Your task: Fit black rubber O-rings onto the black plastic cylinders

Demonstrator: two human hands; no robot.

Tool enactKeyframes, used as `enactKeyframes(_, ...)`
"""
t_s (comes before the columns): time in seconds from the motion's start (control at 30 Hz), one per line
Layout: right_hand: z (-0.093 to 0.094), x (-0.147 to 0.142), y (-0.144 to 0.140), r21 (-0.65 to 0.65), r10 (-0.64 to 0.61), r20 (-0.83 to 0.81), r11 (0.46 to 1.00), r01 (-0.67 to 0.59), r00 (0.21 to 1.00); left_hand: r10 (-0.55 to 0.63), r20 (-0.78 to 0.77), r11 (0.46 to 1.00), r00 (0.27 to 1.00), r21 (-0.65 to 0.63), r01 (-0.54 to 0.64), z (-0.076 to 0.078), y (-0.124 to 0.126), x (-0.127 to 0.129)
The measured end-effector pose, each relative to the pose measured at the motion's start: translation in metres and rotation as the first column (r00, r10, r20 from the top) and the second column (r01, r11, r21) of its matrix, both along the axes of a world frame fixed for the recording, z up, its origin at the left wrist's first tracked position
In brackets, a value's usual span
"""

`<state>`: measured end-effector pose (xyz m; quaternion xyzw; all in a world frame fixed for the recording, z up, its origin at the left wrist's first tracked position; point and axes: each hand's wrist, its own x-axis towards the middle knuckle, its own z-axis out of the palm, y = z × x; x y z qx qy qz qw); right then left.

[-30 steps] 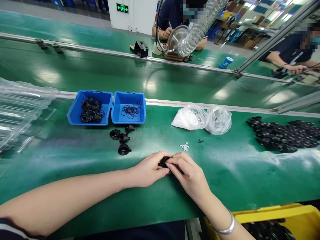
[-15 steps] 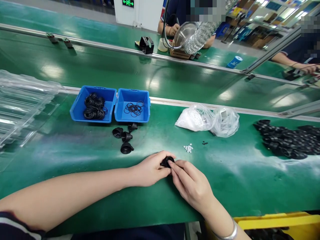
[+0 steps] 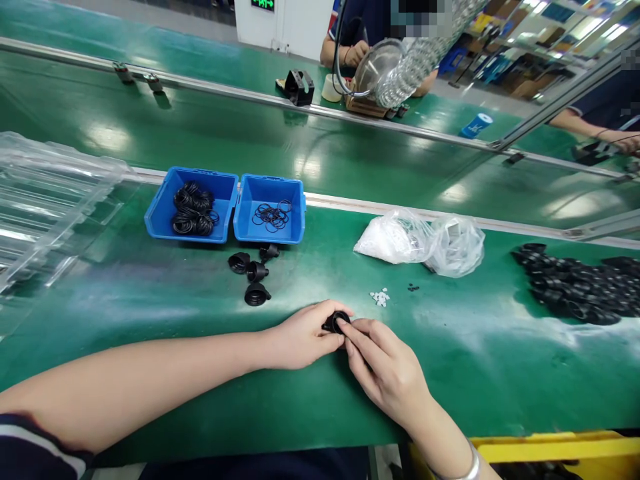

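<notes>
Head view shows the left hand [image 3: 300, 339] above a green table [image 3: 500, 380], closed around a small black part [image 3: 331, 323], which it grips between the thumb and the fingers. The round mouth of this part is turned up, toward the right hand [image 3: 393, 370]. The right hand is half curled, with its fingers brought together, and the foremost fingertip is at this mouth; whether it pinches something small there, I cannot tell. On the right wrist sits a silver bracelet [image 3: 473, 463]. Beyond the left hand, four loose black parts [image 3: 257, 294] lie close together, just in front of two blue bins [image 3: 247, 193] that stand side by side. One bin holds bundled black rings [image 3: 193, 210], and the other holds fewer thin rings [image 3: 271, 217], lying loose. Beyond the right hand there are small white pieces [image 3: 380, 297], and beside them a few tiny black pieces [image 3: 413, 288]. Behind these rest two clear plastic bags [image 3: 397, 239], touching each other. Farther to the right lies a big heap of black parts [image 3: 580, 283], and near the lower edge is a yellow bin [image 3: 555, 447]. Across the table, a hand of a co-worker [image 3: 357, 53] is partly visible behind a flexible metallic duct [image 3: 415, 73].
</notes>
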<state>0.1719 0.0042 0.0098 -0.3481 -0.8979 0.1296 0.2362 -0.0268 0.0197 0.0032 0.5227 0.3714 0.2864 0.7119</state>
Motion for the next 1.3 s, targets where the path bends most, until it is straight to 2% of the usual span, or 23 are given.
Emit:
enactKeyframes(0.13,0.000,0.005,-0.001,0.012,-0.016,-0.065,1.000,0.016,0.998,0.012,0.038,0.999,0.999,-0.047,-0.010,0.002,-0.001,0.000)
enactKeyframes(0.4,0.000,0.002,0.001,0.018,0.050,0.078,0.998,-0.052,0.996,-0.008,0.034,1.000,0.999,-0.019,0.009,0.002,0.001,-0.001)
enactKeyframes(0.47,0.001,0.002,0.001,0.035,0.032,0.019,0.999,-0.033,0.999,-0.006,0.088,0.999,0.996,-0.047,0.010,0.003,0.001,-0.001)
enactKeyframes(0.6,0.004,0.002,0.003,0.054,-0.120,-0.205,0.990,0.133,0.972,0.022,0.289,0.982,0.957,-0.186,0.033,0.005,-0.001,0.000)
enactKeyframes(0.67,0.004,0.003,0.005,0.066,-0.164,-0.254,0.980,0.186,0.953,0.041,0.311,0.969,0.949,-0.242,0.037,0.005,-0.002,0.000)
enactKeyframes(0.8,0.000,0.003,0.005,0.037,-0.161,-0.244,0.984,0.175,0.956,0.010,0.242,0.966,0.970,-0.252,0.053,0.005,-0.004,0.002)
enactKeyframes(0.97,0.003,0.005,0.000,0.045,-0.106,-0.188,0.992,0.116,0.976,-0.053,0.165,0.978,0.985,-0.190,0.084,0.003,-0.010,0.002)
enactKeyframes(1.13,0.011,0.004,-0.001,0.162,0.053,0.074,0.985,-0.064,0.996,-0.121,0.072,0.987,0.990,-0.095,0.128,-0.012,-0.014,-0.004)
enactKeyframes(1.2,0.011,0.001,-0.001,0.208,0.096,0.171,0.969,-0.131,0.981,-0.124,-0.022,0.991,0.992,-0.054,0.123,-0.019,-0.015,-0.007)
enactKeyframes(1.3,0.009,-0.004,-0.001,0.243,0.116,0.245,0.954,-0.176,0.963,-0.112,-0.172,0.988,0.979,0.084,0.127,-0.026,-0.016,-0.011)
